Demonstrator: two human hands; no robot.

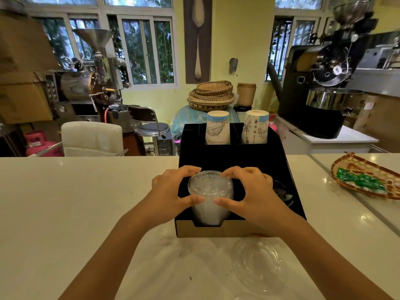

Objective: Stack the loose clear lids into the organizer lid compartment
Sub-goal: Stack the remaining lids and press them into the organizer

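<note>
A black organizer (287, 178) stands on the white counter in front of me. A tall stack of clear lids (209, 189) sits in its front left compartment, rising above the rim. My left hand (172, 191) grips the stack from the left, thumb at the front and fingers on the top rim. My right hand (253, 191) grips it from the right in the same way. One loose clear lid (257, 265) lies flat on the counter just in front of the organizer, to the right.
Two stacks of upside-down paper cups (217, 128) (255, 127) fill the organizer's back compartments. A woven tray with green packets (363, 176) lies on the counter at the right. Coffee roasters, a chair and a stool stand beyond the counter's far edge.
</note>
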